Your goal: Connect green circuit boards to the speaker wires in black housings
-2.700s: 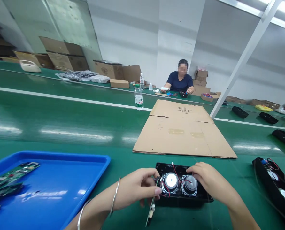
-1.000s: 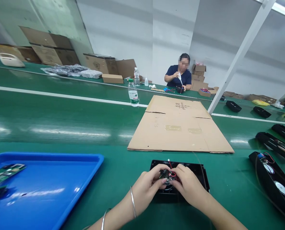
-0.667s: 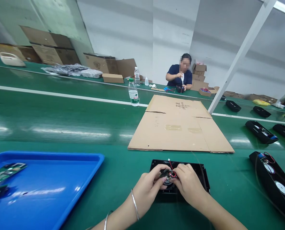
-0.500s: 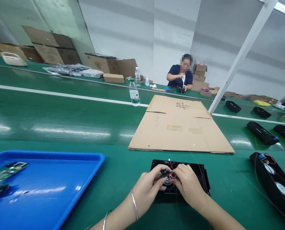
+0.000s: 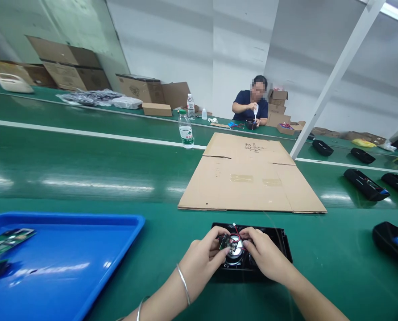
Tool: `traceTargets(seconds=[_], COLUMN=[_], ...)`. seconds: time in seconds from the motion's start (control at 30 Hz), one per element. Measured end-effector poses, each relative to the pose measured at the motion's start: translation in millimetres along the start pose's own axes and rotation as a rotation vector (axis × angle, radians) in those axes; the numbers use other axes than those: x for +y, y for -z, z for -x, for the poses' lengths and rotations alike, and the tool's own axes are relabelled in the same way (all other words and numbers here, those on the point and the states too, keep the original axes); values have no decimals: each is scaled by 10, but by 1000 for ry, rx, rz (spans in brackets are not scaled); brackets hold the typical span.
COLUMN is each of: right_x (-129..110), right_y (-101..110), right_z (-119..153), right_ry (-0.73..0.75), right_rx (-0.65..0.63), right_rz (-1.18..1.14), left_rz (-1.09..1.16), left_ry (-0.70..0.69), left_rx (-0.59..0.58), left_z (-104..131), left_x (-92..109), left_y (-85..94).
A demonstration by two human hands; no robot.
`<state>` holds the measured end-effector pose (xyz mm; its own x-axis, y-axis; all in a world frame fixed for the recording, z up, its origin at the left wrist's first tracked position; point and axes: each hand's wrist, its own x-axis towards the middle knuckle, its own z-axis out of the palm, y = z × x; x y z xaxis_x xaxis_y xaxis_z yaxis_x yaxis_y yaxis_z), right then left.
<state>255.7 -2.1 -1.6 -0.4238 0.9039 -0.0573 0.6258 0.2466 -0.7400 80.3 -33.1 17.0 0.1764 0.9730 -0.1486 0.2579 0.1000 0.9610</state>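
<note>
black speaker housing (image 5: 279, 243), silver driver (image 5: 235, 253), red wires

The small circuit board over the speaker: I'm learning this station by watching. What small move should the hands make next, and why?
Probably press the small circuit board down level into the black housing. Both the left hand and the right hand pinch it above the round speaker, its red wires loose, so it looks not yet seated.
</note>
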Motion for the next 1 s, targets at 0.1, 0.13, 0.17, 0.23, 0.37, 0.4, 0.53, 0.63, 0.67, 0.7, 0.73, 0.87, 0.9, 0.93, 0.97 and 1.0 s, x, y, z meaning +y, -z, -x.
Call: traceTargets(seconds=[0.1, 0.13, 0.17, 0.23, 0.37, 0.4, 0.53, 0.63, 0.67, 0.7, 0.73, 0.87, 0.9, 0.93, 0.97, 1.0], right_x=[-6, -9, -12, -17, -50, -65, -104, -79, -63, -46, -30, -13, -23, -38, -55, -72], right_y=[8, 29, 58, 129, 204, 191, 34, -83, -107, -123, -133, -132, -125, -118, -111, -105], right_z=[-25, -34, -41, -47, -7, 13, 95, 123, 123, 120, 115, 104, 108, 114, 122, 130], right_ry=[0, 6, 17, 40, 78, 106, 267, 349, 374, 401, 428, 560, 589, 610, 625, 635], right_rx=[43, 52, 54, 51, 18, 10, 62, 140, 159, 177, 197, 257, 256, 251, 244, 241], right_rz=[-124, -160, -190, -236, -236, -186, 192, 435, 482, 518, 551, 714, 748, 775, 793, 803], left_rz=[1, -1, -7, -21, -31, -30, -6, 4, 9, 14, 21, 48, 54, 57, 58, 59], left_ry=[10, 19, 28, 42, 55, 58, 66, 69, 72, 74, 73, 54, 49, 46, 43, 40], left_rx=[-13, -19, -19, -5, 39, 46, 51, 45, 41, 35, 28, -20, -28, -34, -36, -35], left_z=[6, 8, 8, 6, 0, 0, 5, 14, 17, 18, 18, 5, 0, -5, -8, -9], left_x=[2, 5, 10, 19, 27, 26, 10, -5, -9, -11, -14, -32, -39, -48, -57, -65], left_y=[7, 10, 12, 15, 10, 5, -23, -45, -52, -59, -65, -84, -88, -90, -91, -91])
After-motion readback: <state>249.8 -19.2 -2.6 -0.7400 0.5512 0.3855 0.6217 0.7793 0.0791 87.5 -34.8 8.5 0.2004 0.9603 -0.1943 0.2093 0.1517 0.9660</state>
